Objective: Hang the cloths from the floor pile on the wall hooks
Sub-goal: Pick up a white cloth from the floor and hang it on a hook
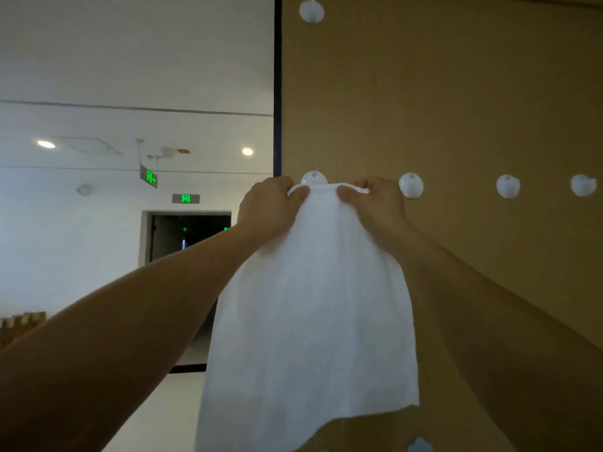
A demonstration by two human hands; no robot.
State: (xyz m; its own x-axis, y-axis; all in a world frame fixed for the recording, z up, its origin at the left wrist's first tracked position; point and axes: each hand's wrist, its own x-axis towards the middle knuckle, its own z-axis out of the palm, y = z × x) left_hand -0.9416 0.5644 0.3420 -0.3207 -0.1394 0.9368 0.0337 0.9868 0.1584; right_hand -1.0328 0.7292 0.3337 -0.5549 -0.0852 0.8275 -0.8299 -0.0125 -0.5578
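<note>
A white cloth (pixel 310 314) hangs down in front of the brown wall panel (pixel 456 109). My left hand (pixel 270 207) and my right hand (pixel 375 203) both pinch its top edge, held up against a round white wall hook (pixel 314 178). The cloth's top edge covers the lower part of that hook. Whether the cloth rests on the hook I cannot tell. The floor pile is out of view.
More white hooks sit in the same row at the right (pixel 411 185), (pixel 508 185), (pixel 583 184), one higher up (pixel 311 9) and one low down (pixel 419 445). Left of the panel's dark edge (pixel 277 93) is a white hallway with a dark doorway (pixel 191 236).
</note>
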